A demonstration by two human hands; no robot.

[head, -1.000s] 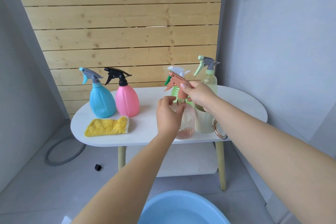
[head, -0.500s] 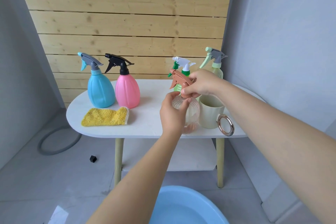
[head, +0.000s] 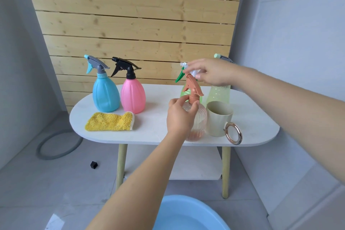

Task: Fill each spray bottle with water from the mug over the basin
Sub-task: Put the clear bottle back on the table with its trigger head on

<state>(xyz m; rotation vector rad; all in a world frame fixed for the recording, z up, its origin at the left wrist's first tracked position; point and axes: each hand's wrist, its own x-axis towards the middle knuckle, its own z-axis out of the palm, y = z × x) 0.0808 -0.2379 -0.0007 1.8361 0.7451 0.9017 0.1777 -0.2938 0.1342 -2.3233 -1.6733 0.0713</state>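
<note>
On the white table [head: 149,134], my left hand [head: 180,116] is shut on the neck and shoulder of a clear ribbed spray bottle [head: 200,117], which stands upright with its orange-brown spray head [head: 193,88] on top. My right hand [head: 211,72] hovers just above that head with loose fingers, against the white trigger of the green bottle [head: 183,90] behind. A cream mug [head: 219,117] with a rose-gold ring handle stands right beside the clear bottle. The blue basin [head: 186,214] sits on the floor below me. Blue [head: 105,93], pink [head: 133,95] and pale yellow-green [head: 219,93] bottles stand capped.
A yellow cloth [head: 110,121] lies at the table's front left. Under the table is a white lower shelf [head: 196,166]. A grey hose ring [head: 57,145] and a small black object [head: 93,164] lie on the floor. Walls close in left and right.
My right hand has let go of the orange-brown spray head and risen up and back toward the green bottle's trigger. My left hand keeps its grip on the clear bottle.
</note>
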